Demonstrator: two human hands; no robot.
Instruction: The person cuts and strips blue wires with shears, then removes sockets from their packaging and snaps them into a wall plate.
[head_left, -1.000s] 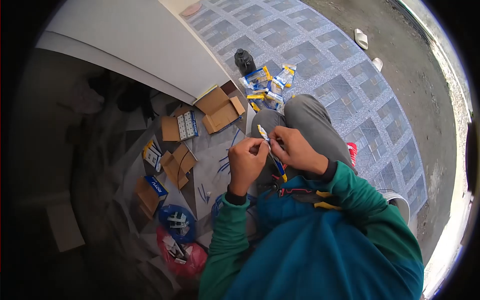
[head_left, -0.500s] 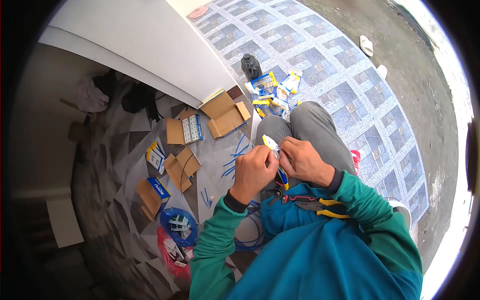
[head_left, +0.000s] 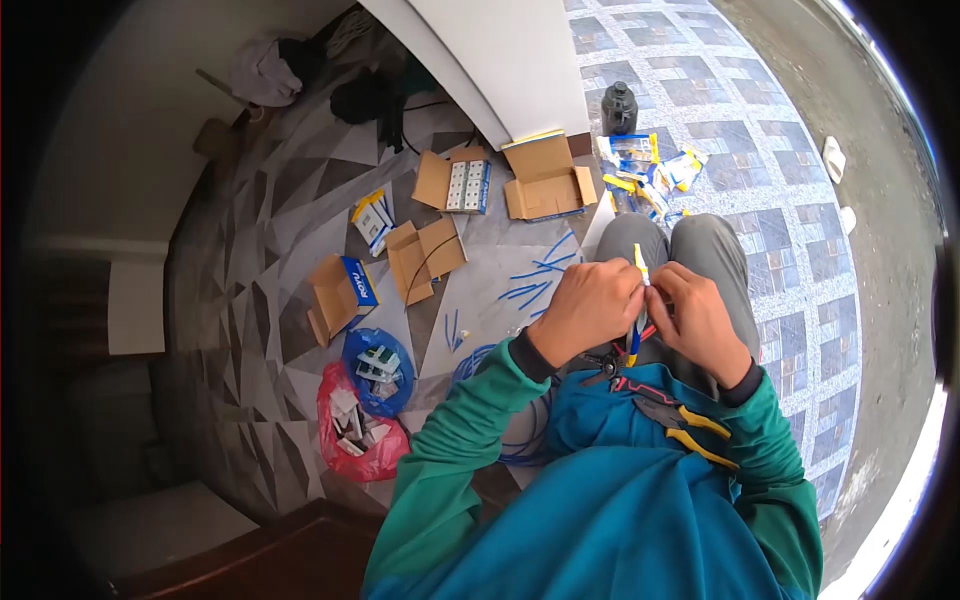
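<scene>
Over my lap, both hands pinch a small plastic packet [head_left: 641,262] with a yellow and white top, seen nearly edge-on. My left hand [head_left: 592,308] is closed on its left side, thumb and fingertips together. My right hand [head_left: 700,318] grips the other side, its fingertips close to the left ones. A blue and yellow end [head_left: 633,345] shows below the fingers. What is inside the packet is hidden. On my lap, just under the hands, lie pliers with yellow handles [head_left: 700,438] and a red-handled tool [head_left: 640,387].
Opened cardboard boxes [head_left: 548,190] stand on the floor to the left, one holding white switch-like pieces [head_left: 468,186]. Cut blue cable pieces [head_left: 540,270] lie nearer. Blue [head_left: 398,393] and red [head_left: 375,458] bags hold wrappers. Torn packets [head_left: 655,180] lie beside a dark bottle [head_left: 619,110].
My view has swung left, so everything sits further right in it. The packet has turned more upright and edge-on between my hands, and both hands still grip it.
</scene>
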